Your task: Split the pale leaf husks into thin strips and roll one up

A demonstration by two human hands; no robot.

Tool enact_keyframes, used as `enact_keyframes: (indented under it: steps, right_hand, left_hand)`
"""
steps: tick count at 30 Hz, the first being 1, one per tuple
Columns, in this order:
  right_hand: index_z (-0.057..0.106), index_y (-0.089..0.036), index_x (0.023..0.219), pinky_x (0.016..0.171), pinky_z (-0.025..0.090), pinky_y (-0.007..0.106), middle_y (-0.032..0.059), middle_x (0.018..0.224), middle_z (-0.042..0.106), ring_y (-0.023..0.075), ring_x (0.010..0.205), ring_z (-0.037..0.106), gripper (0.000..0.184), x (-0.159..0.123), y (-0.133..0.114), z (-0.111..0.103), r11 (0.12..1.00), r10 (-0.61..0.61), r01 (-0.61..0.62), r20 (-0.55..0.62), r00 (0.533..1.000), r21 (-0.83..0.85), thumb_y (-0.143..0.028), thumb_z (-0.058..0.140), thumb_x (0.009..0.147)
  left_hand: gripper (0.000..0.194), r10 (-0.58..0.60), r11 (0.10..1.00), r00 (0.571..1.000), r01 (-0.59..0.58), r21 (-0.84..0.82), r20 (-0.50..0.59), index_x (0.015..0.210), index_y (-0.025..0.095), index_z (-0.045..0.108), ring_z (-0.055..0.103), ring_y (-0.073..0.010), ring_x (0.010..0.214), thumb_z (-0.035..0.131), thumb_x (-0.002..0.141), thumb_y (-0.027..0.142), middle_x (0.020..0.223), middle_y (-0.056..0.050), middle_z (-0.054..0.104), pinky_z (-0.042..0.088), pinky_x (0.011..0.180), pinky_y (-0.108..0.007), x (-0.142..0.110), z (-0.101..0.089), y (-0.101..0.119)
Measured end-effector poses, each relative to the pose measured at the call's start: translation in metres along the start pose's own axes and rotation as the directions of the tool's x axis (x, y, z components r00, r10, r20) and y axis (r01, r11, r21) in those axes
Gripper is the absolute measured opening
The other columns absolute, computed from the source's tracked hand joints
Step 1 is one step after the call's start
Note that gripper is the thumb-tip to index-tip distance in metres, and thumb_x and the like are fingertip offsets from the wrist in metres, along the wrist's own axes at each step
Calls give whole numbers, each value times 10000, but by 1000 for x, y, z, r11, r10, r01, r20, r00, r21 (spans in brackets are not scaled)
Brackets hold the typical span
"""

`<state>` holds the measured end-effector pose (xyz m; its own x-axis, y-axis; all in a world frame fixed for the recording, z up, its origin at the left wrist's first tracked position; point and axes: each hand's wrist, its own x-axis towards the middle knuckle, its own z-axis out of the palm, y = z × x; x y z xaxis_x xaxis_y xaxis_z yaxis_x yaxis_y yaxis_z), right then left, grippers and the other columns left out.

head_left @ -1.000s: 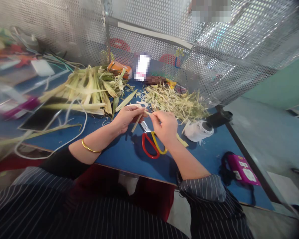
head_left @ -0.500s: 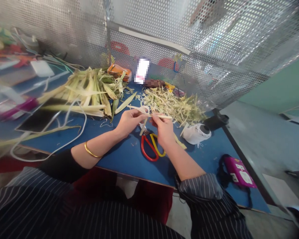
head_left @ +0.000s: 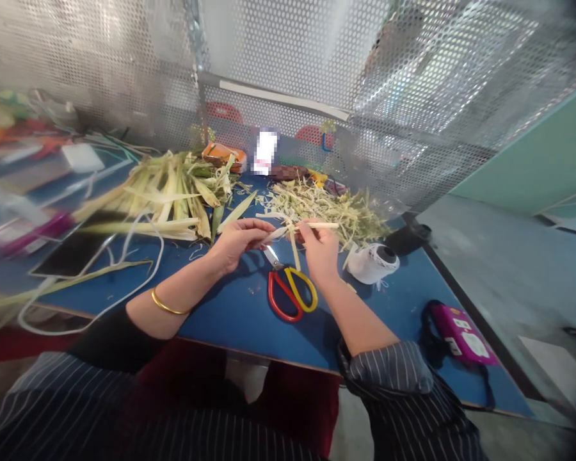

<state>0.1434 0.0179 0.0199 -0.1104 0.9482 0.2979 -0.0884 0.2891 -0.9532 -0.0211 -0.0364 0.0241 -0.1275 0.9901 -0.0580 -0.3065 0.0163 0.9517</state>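
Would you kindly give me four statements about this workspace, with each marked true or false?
1. The left hand and right hand both hold pale strips. True.
2. The scissors have two red handles. False: one handle is red, the other yellow.
3. A gold bangle circles the left forearm. True.
4. The white spool stands to the left of the scissors. False: it stands to their right.

The single head-worn view looks forward and down from above, just behind the near edge of the worktop [head_left: 249,330]. It is close: striped clothing [head_left: 211,426] fills the bottom, the left hand [head_left: 239,246] and right hand [head_left: 320,251] sit mid-view, and a perforated screen [head_left: 292,54] spans most of the top.
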Motion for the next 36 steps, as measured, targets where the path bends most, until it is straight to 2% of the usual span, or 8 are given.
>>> enact_keyframes:
  steps: [5, 9, 14, 19, 24, 26, 30, 36]
  right_hand:
    - [656, -210, 756, 642, 513, 305, -6, 683, 624, 141, 602, 586, 161, -2, -3, 0, 999, 2, 3, 140, 990, -35, -370, 673, 759]
    - [665, -198, 747, 640, 499, 292, 0, 727, 629, 126, 615, 563, 173, -4, -2, 0, 998, 14, 2, 265, 964, -61, -370, 683, 748]
    - [674, -200, 800, 644, 474, 277, -25, 656, 592, 112, 606, 535, 133, -4, -1, -1, 998, -1, 12, 200, 980, -57, -327, 679, 762]
    - [658, -199, 760, 599, 466, 272, -30, 635, 586, 108, 573, 518, 119, -5, 0, 1, 1000, 10, -15, 183, 983, 24, -315, 684, 751]
    - [669, -203, 753, 671, 491, 297, -13, 677, 627, 136, 642, 575, 126, -5, 4, 2, 999, 23, -20, 135, 991, -28, -327, 688, 737]
    - [685, -218, 827, 754, 504, 318, 5, 771, 671, 162, 764, 622, 147, -4, 3, 1, 999, 16, -5, 222, 975, -50, -350, 647, 777]
    - [709, -246, 940, 843, 487, 327, 12, 919, 704, 164, 893, 635, 223, -1, 0, -2, 992, 43, 19, 466, 884, -127, -404, 597, 829]
    - [730, -220, 879, 775, 480, 339, 26, 838, 692, 182, 794, 623, 256, -6, -7, -5, 943, -54, 204, 486, 872, -261, -417, 567, 860]
  left_hand:
    - [292, 18, 985, 997, -30, 172, 71, 810, 158, 738, 653, -133, 661, 650, 796, 436, 772, -84, 723, 508, 683, -251, -2, 5, -1]
    - [291, 8, 975, 991, -37, 220, 132, 747, 149, 727, 623, -112, 600, 643, 808, 420, 694, -67, 698, 498, 644, -234, -3, 6, -4]
    - [279, -87, 986, 989, 68, 155, 118, 758, 136, 719, 572, -80, 497, 705, 760, 414, 660, -66, 681, 424, 477, -180, -4, 6, -7]
    - [271, -186, 982, 955, 187, 20, 229, 908, 140, 717, 642, -91, 585, 714, 765, 371, 973, -120, 717, 420, 431, -154, -3, 6, -9]
    - [133, -265, 960, 946, 277, -42, 184, 809, 94, 710, 553, -42, 491, 734, 741, 206, 822, -103, 707, 388, 398, -128, -2, 6, -9]
    - [80, -274, 949, 946, 295, -112, 175, 796, 95, 706, 525, -36, 476, 714, 748, 159, 792, -91, 698, 380, 388, -126, -2, 6, -7]
    - [63, -267, 907, 945, 313, -283, 190, 843, 123, 699, 478, -27, 447, 671, 788, 135, 719, -46, 660, 386, 388, -124, -1, 3, 0]
    - [120, -317, 863, 908, 396, -313, 273, 929, 140, 687, 479, -37, 450, 649, 824, 183, 665, -26, 618, 388, 394, -127, -4, 1, 9]
